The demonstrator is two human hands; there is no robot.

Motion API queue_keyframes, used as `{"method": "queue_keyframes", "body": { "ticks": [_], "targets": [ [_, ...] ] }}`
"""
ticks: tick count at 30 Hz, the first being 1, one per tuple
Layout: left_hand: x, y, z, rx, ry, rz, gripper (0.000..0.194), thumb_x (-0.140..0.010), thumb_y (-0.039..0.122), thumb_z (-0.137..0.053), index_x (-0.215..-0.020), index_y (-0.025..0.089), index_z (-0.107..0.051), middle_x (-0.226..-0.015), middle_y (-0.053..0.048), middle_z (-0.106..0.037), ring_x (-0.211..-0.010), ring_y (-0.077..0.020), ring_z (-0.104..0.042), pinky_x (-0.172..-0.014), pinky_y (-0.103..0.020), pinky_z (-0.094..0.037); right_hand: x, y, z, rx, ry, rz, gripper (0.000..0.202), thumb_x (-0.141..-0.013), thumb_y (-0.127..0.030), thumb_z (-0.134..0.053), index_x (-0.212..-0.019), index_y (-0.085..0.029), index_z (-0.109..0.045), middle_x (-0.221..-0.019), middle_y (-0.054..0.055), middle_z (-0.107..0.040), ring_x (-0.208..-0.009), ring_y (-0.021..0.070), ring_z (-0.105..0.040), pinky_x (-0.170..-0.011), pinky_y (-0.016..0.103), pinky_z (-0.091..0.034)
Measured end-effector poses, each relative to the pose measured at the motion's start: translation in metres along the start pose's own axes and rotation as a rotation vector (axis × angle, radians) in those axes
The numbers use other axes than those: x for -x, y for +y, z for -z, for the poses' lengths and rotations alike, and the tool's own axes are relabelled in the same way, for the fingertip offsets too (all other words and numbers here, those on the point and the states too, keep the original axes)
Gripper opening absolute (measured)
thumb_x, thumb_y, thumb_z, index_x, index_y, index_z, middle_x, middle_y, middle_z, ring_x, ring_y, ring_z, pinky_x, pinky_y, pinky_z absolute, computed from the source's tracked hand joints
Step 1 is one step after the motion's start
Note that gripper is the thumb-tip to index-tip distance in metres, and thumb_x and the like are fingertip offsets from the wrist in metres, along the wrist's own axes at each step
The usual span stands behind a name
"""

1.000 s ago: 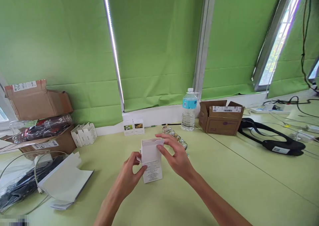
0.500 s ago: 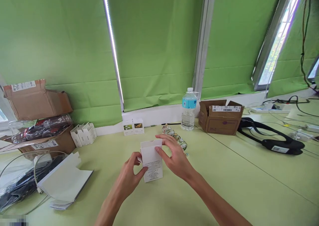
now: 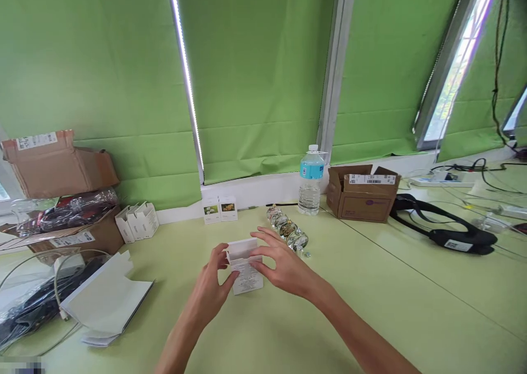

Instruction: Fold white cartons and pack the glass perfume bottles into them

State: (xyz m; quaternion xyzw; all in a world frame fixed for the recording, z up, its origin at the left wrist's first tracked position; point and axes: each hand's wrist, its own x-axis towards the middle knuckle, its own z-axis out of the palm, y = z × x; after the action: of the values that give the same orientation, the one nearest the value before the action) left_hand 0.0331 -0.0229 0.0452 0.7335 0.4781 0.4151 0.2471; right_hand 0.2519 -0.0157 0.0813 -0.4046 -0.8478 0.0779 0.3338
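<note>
A small white paper box (image 3: 248, 279) with printed text on its near face stands on the table, its top open so that the inside shows. My left hand (image 3: 213, 278) grips its left side between thumb and fingers. On the right, my right hand (image 3: 278, 261) has its thumb at the top edge of the near face and its fingers over the far right edge. Just behind my right hand lies a row of small shiny wrapped packets (image 3: 287, 227). Two little white boxes with flower pictures (image 3: 220, 210) stand against the wall.
At left are stacked cardboard boxes (image 3: 61, 168), several white cartons (image 3: 142, 223), flat white card sheets (image 3: 109, 302) and bagged cables (image 3: 24, 302). A water bottle (image 3: 309, 190), an open brown carton (image 3: 362, 198) and a black headset-like band (image 3: 461, 236) stand toward the right.
The box's top has opened toward me, with its inside now visible. My right thumb has moved down and left along with the near top edge. The view has shifted slightly.
</note>
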Motion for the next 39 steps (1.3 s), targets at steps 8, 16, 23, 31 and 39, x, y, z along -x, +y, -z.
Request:
{"method": "queue_keyframes", "body": {
  "ticks": [8, 16, 23, 31, 39],
  "targets": [
    [-0.012, -0.026, 0.009, -0.074, 0.146, 0.048, 0.067, -0.085, 0.047, -0.052, -0.142, 0.027, -0.022, -0.119, -0.010, -0.064, -0.103, -0.0255, -0.065, -0.091, -0.046, -0.049, -0.005, 0.005, 0.020, -0.016, 0.310, 0.010, 0.024, -0.088, -0.026, -0.055, -0.109, -0.025, -0.065, -0.125, 0.006, -0.060, -0.122, 0.0250, -0.050, -0.105, 0.044, -0.041],
    [-0.015, -0.044, 0.006, -0.068, 0.123, 0.108, 0.074, -0.080, 0.053, -0.056, -0.142, 0.025, -0.026, -0.118, -0.011, -0.065, -0.101, -0.0284, -0.066, -0.085, -0.048, -0.053, 0.019, 0.107, 0.064, -0.013, 0.365, -0.508, 0.033, -0.082, -0.018, -0.052, -0.113, -0.015, -0.062, -0.111, 0.012, -0.066, -0.095, 0.0222, -0.062, -0.079, 0.036, -0.052],
    [-0.012, -0.057, -0.004, 0.030, -0.047, 0.196, 0.053, -0.080, 0.047, -0.058, -0.125, 0.021, -0.049, -0.116, -0.011, -0.068, -0.109, -0.0299, -0.063, -0.093, -0.048, -0.049, 0.031, 0.133, 0.051, -0.054, 0.113, -0.529, 0.051, -0.068, -0.006, -0.056, -0.118, -0.017, -0.064, -0.116, 0.009, -0.067, -0.093, 0.0194, -0.063, -0.081, 0.031, -0.050],
    [-0.023, -0.087, -0.002, 0.105, 0.077, 0.218, 0.056, -0.077, 0.048, -0.061, -0.123, 0.018, -0.051, -0.115, -0.013, -0.068, -0.104, -0.0287, -0.065, -0.091, -0.046, -0.050, 0.032, 0.145, 0.048, 0.006, 0.036, -0.576, 0.035, -0.070, -0.015, -0.063, -0.105, -0.016, -0.068, -0.098, 0.007, -0.070, -0.084, 0.0211, -0.060, -0.079, 0.031, -0.045],
    [-0.030, -0.087, -0.011, 0.062, 0.128, 0.198, 0.064, -0.077, 0.052, -0.059, -0.129, 0.017, -0.043, -0.120, -0.014, -0.063, -0.109, -0.0291, -0.061, -0.093, -0.046, -0.048, 0.035, 0.147, 0.052, -0.067, -0.042, -0.593, 0.032, -0.066, -0.021, -0.068, -0.097, -0.016, -0.068, -0.086, 0.004, -0.067, -0.076, 0.0192, -0.060, -0.069, 0.029, -0.047]
  ]
}}
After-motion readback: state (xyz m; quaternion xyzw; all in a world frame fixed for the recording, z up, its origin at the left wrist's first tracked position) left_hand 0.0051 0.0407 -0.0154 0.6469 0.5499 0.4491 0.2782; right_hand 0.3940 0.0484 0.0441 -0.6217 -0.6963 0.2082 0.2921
